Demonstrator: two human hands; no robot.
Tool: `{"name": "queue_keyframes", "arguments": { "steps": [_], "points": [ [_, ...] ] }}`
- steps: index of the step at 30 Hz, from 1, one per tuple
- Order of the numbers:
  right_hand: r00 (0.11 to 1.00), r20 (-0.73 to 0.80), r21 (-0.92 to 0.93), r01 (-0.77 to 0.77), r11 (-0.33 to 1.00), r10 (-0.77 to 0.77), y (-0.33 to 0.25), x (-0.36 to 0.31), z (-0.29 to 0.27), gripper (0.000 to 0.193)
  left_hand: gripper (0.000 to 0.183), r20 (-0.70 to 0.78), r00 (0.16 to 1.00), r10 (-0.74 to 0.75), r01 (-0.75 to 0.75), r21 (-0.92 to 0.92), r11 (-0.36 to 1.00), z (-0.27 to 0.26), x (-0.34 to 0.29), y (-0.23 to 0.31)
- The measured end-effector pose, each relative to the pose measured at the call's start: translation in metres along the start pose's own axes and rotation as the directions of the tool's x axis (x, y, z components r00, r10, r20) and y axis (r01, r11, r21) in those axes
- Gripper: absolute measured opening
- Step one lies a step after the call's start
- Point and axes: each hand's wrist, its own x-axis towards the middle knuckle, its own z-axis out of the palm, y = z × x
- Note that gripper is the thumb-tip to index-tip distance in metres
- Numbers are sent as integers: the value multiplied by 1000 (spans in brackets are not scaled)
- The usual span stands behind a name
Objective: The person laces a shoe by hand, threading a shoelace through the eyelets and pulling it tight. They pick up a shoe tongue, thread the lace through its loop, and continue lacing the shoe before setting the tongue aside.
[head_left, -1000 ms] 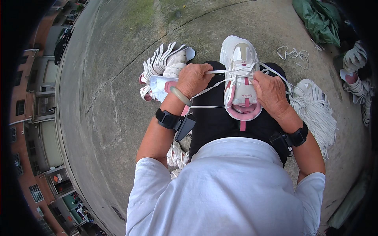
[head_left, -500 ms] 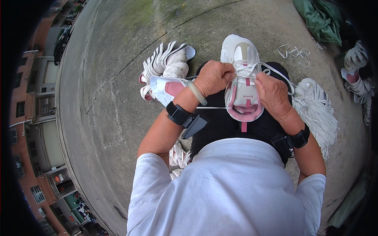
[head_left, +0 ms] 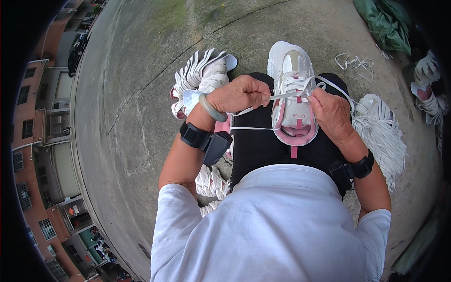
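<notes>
Left hand (head_left: pixel 242 95) pinching flat white lace (head_left: pixel 283 96), right hand (head_left: pixel 332 113) (grip unclear) at rounded, pink-padded sneaker (head_left: pixel 297 109)

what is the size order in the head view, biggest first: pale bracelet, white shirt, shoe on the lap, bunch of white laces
1. white shirt
2. shoe on the lap and bunch of white laces: too alike to rank
3. pale bracelet

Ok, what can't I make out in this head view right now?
All in the head view:
Right hand: its curled fingers hide whether it pinches anything beside the shoe.
Shoe underside: hidden by the shoe itself.
Pale blue piece: partly behind the bracelet.
Green sheet: cut off by the top edge.
Far building: window details too small.
</notes>
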Motion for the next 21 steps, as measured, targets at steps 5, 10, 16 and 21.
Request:
{"name": "queue_keyframes", "arguments": {
  "steps": [5,10,16,21],
  "points": [
    [1000,-13,20,-5,1000,5,0,0,2,16,22,-96,994,54,-104,-656,747,-23,-37,24],
    [1000,-29,47,-7,999,9,0,-2,2,17,32,-430,874,228,-476,-654,588,-40,-58,9],
    [987,-145,177,-42,983,68,7,-19,-15,12,51,-484,849,-214,-391,-846,363,-28,-68,-33],
    [935,-244,265,-193,945,259,46,-63,-72,9,31,-400,890,-220,-225,-804,550,-9,-50,-38]
  ]
}}
